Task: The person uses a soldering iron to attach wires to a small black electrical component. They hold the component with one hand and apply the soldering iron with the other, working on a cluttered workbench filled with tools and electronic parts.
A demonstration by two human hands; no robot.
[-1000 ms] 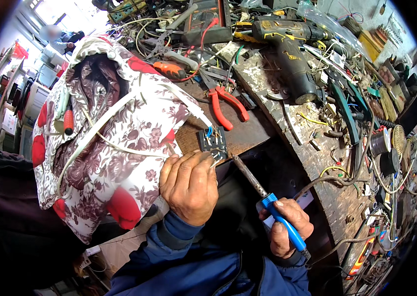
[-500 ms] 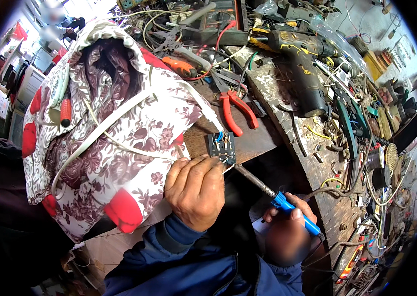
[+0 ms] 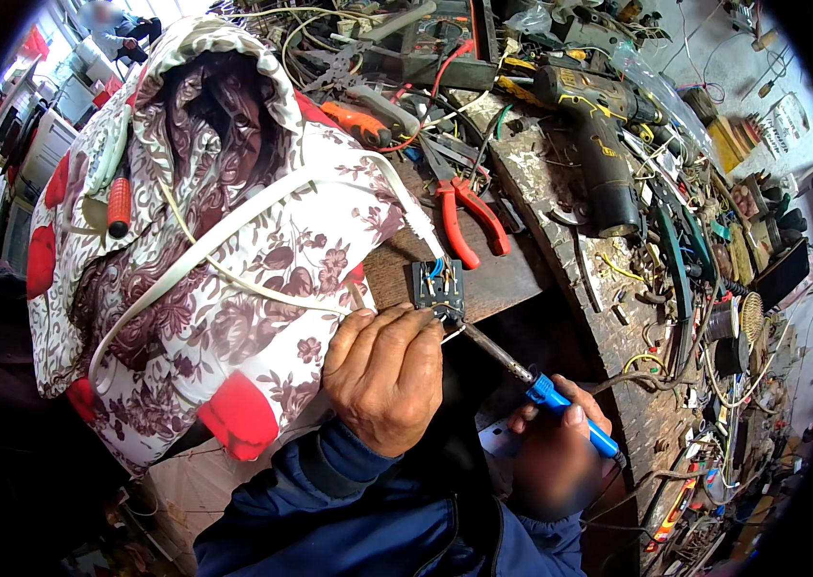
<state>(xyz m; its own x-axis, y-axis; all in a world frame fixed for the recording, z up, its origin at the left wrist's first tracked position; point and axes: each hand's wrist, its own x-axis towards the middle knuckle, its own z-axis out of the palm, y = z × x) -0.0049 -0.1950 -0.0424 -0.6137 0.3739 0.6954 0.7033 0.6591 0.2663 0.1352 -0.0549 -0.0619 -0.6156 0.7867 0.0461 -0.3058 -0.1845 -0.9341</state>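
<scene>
A small black terminal board [image 3: 437, 281] with blue wires and metal contacts lies on the wooden surface, fed by a white cable [image 3: 421, 226]. My left hand [image 3: 385, 380] is closed at the board's lower edge, pinching a thin wire whose end is partly hidden by the fingertips. My right hand [image 3: 565, 413] grips a blue-handled soldering iron [image 3: 545, 393]; its metal tip reaches the board's lower right corner, beside my left fingertips. The hand's lower part is blurred. Red-handled pliers [image 3: 455, 219] lie just above the board. Patterned white, maroon and red fabric [image 3: 214, 288] covers the left side, with cords across it.
A cluttered bench [image 3: 618, 327] runs along the right with a cordless drill [image 3: 604, 163], green-handled tools [image 3: 676, 260], a solder spool [image 3: 722, 313] and loose wires. A multimeter [image 3: 440, 38] and orange-handled tool [image 3: 354, 123] lie at the back. Another person [image 3: 127, 34] is at upper left.
The iron's tip has moved up against the board near my left fingertips. The whole view has shifted, with board and hands appearing slightly lower and further right.
</scene>
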